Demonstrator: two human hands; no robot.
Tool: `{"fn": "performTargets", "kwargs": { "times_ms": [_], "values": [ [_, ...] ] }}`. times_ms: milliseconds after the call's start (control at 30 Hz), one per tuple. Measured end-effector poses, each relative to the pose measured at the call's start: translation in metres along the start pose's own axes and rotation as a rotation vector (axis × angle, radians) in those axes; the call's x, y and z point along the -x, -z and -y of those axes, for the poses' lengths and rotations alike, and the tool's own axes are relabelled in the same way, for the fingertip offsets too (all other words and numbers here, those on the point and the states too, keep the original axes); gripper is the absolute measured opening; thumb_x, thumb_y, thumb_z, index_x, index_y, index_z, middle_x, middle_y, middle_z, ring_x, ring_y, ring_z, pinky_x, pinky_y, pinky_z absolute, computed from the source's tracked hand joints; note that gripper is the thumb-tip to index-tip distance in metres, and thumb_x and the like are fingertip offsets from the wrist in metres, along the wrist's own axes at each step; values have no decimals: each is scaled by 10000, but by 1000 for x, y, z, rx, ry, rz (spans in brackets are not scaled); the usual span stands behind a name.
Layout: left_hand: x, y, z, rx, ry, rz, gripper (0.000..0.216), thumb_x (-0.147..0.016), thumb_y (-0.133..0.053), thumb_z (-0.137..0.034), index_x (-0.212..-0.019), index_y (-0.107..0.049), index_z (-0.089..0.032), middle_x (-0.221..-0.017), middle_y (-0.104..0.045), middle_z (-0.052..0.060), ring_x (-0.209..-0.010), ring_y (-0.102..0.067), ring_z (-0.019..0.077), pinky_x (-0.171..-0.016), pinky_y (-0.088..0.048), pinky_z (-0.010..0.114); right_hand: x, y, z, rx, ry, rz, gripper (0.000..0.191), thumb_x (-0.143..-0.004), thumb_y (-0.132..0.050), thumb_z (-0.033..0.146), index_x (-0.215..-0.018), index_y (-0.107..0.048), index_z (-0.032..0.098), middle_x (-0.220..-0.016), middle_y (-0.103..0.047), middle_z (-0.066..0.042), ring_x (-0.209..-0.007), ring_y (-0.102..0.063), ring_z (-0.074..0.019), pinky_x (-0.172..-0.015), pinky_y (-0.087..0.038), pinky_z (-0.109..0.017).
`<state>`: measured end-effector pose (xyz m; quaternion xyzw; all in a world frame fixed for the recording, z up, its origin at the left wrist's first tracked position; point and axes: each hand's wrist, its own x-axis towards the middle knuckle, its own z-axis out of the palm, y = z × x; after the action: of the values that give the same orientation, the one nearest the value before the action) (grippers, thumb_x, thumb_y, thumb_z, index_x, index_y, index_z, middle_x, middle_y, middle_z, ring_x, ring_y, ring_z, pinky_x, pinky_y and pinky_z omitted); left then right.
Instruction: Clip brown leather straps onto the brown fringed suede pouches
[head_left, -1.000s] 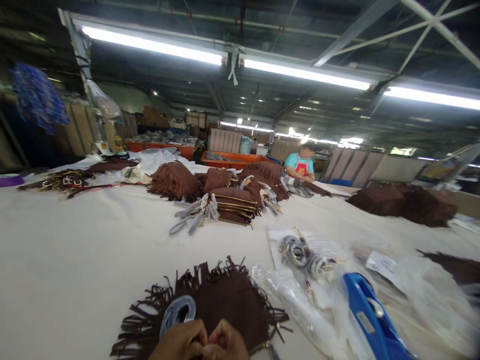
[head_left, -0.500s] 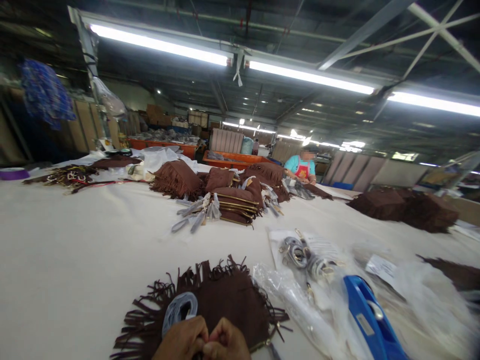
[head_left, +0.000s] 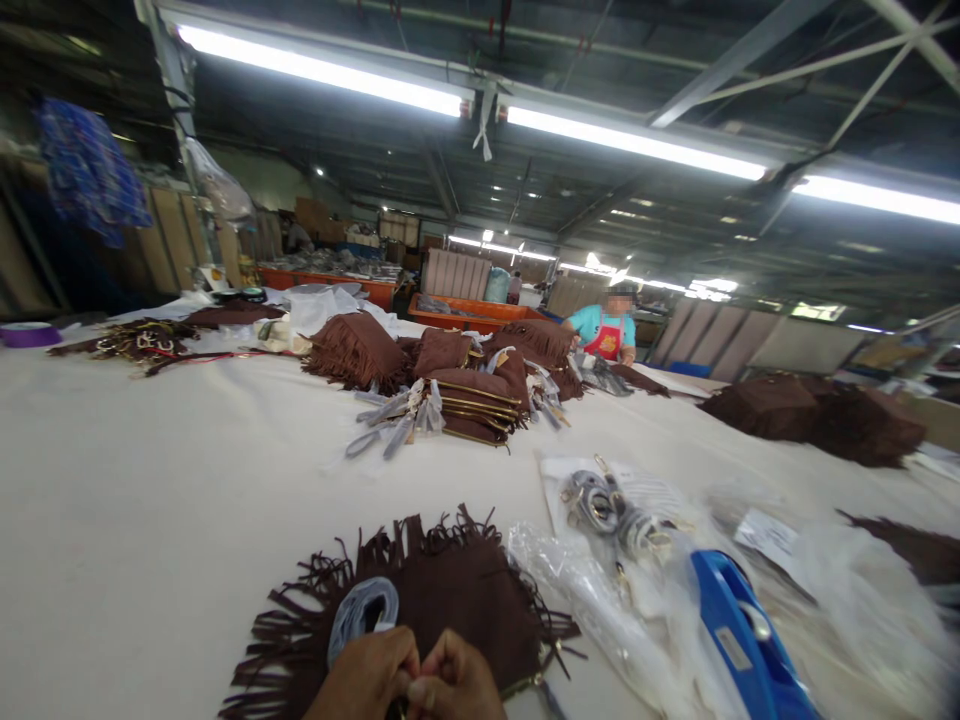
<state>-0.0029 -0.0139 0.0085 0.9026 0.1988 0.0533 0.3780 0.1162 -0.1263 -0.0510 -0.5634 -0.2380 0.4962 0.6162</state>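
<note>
A dark brown fringed bag (head_left: 465,600) lies flat on the pale table at the bottom centre, its strips spread out to the left and along the top. My left hand (head_left: 371,672) and my right hand (head_left: 456,676) meet over it, fingertips pinched close together. Whatever sits between the fingers is mostly hidden; a small dark and gold-coloured bit shows below them. Just beyond my left hand, a coiled strap in grey plastic wrap (head_left: 364,615) rests on the bag.
Right of the bag are clear plastic bags (head_left: 592,610), wrapped strap coils (head_left: 596,500) and a blue tape dispenser (head_left: 742,630). Brown bags are stacked (head_left: 480,405) mid-table, with another pile (head_left: 817,415) at right. A purple tape roll (head_left: 30,335) lies far left. A co-worker (head_left: 604,330) stands across the table.
My hands stay pinched together over the bag, with barely any movement. The view has shifted slightly. The co-worker's arms and upper body have changed position a little.
</note>
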Motion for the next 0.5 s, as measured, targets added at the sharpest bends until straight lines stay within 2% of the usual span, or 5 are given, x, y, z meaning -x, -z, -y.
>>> {"fn": "performTargets", "kwargs": {
  "times_ms": [167,367,500],
  "values": [
    [-1,-3,5,34,7,-17,157,-727,-470,-147,-752,-616,-203,-777,-694,1,-758,-619,161,-652,-367,248,1,-6,6,8,-61,-27,653,-396,-853,635,-694,-468,201,-491,-645,9,-339,-503,-101,-354,-268,-163],
    [0,-6,7,15,-16,-58,145,-746,-487,-148,-758,-620,-206,-743,-696,-14,-729,-620,154,-637,-358,242,2,-9,3,-12,1,-62,644,-442,-838,644,-717,-456,204,-476,-622,28,-314,-467,-84,-332,-292,-160],
    [4,-2,-1,-5,-54,-82,136,-781,-491,-179,-755,-622,-206,-750,-688,-14,-737,-617,159,-644,-371,247,8,-11,14,71,41,-59,659,-450,-800,696,-719,-461,199,-512,-630,25,-333,-490,-87,-344,-332,-171]
  ]
}}
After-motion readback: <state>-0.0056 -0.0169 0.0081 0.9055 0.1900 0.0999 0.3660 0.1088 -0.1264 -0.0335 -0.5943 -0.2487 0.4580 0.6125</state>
